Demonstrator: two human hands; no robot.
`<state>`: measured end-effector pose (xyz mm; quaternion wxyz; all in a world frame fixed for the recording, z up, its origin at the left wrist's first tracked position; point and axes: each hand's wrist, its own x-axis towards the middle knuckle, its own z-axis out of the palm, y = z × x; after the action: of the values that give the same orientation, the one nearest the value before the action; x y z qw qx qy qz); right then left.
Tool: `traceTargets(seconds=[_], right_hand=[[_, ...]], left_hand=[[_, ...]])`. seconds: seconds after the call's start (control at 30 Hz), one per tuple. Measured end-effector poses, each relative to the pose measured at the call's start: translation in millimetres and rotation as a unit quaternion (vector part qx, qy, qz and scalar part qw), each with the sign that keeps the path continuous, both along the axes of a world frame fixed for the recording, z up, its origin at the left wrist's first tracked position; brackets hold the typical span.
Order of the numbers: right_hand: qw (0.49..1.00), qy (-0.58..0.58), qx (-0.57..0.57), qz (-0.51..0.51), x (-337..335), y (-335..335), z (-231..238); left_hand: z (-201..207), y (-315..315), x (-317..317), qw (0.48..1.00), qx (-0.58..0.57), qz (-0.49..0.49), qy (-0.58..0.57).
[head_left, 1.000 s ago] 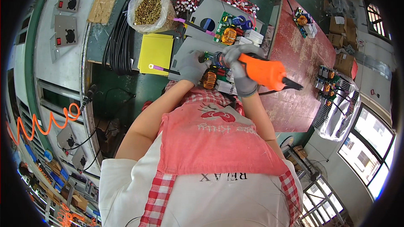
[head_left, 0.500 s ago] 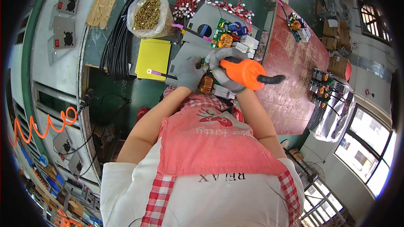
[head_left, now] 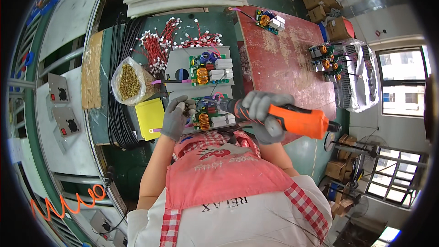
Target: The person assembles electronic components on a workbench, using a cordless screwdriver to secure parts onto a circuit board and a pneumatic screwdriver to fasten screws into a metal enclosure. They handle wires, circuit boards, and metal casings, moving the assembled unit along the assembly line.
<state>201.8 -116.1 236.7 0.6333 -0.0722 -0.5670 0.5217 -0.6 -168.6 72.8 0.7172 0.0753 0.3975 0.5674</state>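
Observation:
My right hand (head_left: 267,110), in a grey glove, is wrapped round an orange and black electric screwdriver (head_left: 304,121). The tool lies nearly level, its tip pointing left over the nearer green circuit board (head_left: 220,112), which carries a copper coil and white blocks. At that board's left edge is my gloved left hand (head_left: 174,118), its fingers curled together; what they hold is too small to make out. A second circuit board (head_left: 212,69) of the same kind sits farther away on a grey metal plate (head_left: 176,57). A purple-ended cable (head_left: 171,81) sticks out left from it.
Left of the boards are a clear bag of small brass-coloured parts (head_left: 130,82), a yellow sheet stack (head_left: 150,116) and black cables (head_left: 118,123). Red-and-white wire leads (head_left: 155,48) lie beyond. Another circuit board (head_left: 270,21) rests on the red table (head_left: 292,59) to the right.
The screwdriver has swung from pointing up toward the camera to nearly level, its tip over the nearer board. My hands have drawn apart, and the view has turned.

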Motion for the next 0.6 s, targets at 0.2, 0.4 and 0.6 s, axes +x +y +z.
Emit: traceTargets(seconds=[0.2,0.4,0.6], right_hand=[[0.998,0.010,0.026,-0.048,16,-30,0],[0.997,0.009,0.010,-0.075,15,-51,4],[0.995,-0.007,-0.009,-0.100,20,-67,6]], left_hand=[[19,-2,22,0.995,-0.021,-0.090,-0.030],[8,-15,28,0.986,-0.021,-0.131,-0.100],[17,-22,34,0.984,-0.047,-0.127,-0.117]])
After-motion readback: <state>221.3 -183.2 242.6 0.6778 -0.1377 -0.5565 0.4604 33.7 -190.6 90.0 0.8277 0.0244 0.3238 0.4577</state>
